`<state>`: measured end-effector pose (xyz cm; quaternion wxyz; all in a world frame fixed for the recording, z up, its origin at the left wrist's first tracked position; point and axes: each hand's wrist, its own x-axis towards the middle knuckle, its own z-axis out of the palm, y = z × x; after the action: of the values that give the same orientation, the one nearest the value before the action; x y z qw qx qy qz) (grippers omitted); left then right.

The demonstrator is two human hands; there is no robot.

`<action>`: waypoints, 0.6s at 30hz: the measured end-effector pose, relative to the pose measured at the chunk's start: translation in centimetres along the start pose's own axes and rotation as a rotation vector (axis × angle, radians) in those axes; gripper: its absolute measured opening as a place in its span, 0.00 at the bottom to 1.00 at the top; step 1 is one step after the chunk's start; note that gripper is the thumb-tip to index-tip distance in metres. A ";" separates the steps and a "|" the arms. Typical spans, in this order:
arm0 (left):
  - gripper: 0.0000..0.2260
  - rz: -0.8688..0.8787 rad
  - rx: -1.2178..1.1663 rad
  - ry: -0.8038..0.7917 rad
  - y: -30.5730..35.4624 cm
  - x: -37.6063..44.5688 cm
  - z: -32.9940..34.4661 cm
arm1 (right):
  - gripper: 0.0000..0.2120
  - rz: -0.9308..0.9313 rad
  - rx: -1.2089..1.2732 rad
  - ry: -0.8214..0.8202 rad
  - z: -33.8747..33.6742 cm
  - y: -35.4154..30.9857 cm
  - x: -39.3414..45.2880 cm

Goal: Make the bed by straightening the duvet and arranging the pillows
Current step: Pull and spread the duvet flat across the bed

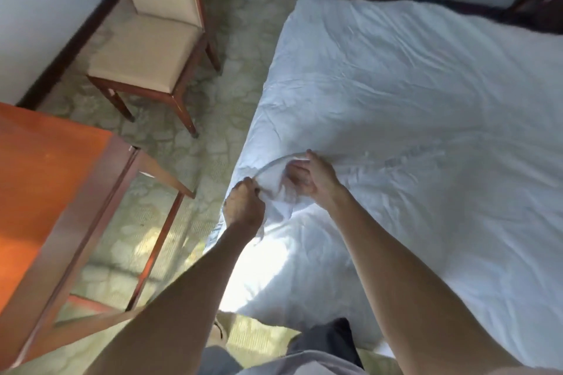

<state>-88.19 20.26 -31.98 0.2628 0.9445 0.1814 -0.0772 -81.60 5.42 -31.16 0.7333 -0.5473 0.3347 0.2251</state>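
The left hand [245, 207] is gripping the white duvet [411, 106] at its near left edge, with the fingers curled tightly round a bunch of cloth. The right hand [310, 175] is just beside it, a little farther out over the bed, and its fingers and thumb are also pinching a fold of the same cloth. Between the two hands the hem of the duvet is rising in a small arch. From the hands, most of the duvet is spreading away to the right and forward, wrinkled, and is covering the bed as far as the wall. Below the hands the cloth is hanging down toward the carpet [189, 161]. To the left of the left hand, well apart, an orange-brown wooden surface [45, 179] is standing, and farther forward a chair [146, 49] with a cream seat is standing near the wall.
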 end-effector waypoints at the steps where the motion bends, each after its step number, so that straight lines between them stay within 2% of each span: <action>1: 0.08 0.030 -0.005 -0.011 -0.4 1.2 -1.1 | 0.25 -0.039 -0.117 0.040 0.4 0.3 0.0; 3: 0.08 0.125 0.010 -0.046 -1.0 2.9 -3.0 | 0.26 -0.066 -0.289 0.059 1.9 1.1 -1.2; 6: 0.10 0.267 0.047 -0.132 -1.9 4.6 -4.9 | 0.24 -0.066 -0.327 0.005 5.8 2.3 -3.1; 9: 0.10 0.373 -0.104 -0.273 -3.7 5.9 -6.5 | 0.22 -0.284 -0.273 0.179 9.3 3.7 -3.4; 11: 0.09 0.450 -0.266 -0.406 -5.1 6.6 -7.6 | 0.16 -0.327 -0.179 0.295 10.7 3.7 -3.4; 13: 0.07 0.508 -0.319 -0.536 -6.3 7.4 -8.9 | 0.17 -0.325 -0.100 0.339 11.7 3.1 -3.5; 15: 0.11 0.521 -0.339 -0.626 -6.9 8.4 -10.0 | 0.17 -0.328 -0.039 0.341 12.5 2.2 -3.5; 18: 0.23 0.550 -0.364 -0.695 -6.8 9.5 -11.5 | 0.22 -0.366 0.058 0.268 13.6 0.7 -3.4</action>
<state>-81.42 34.60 -27.69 0.4797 0.8143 -0.1632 -0.2832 -81.03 18.69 -26.69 0.7262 -0.6027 0.3308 0.0039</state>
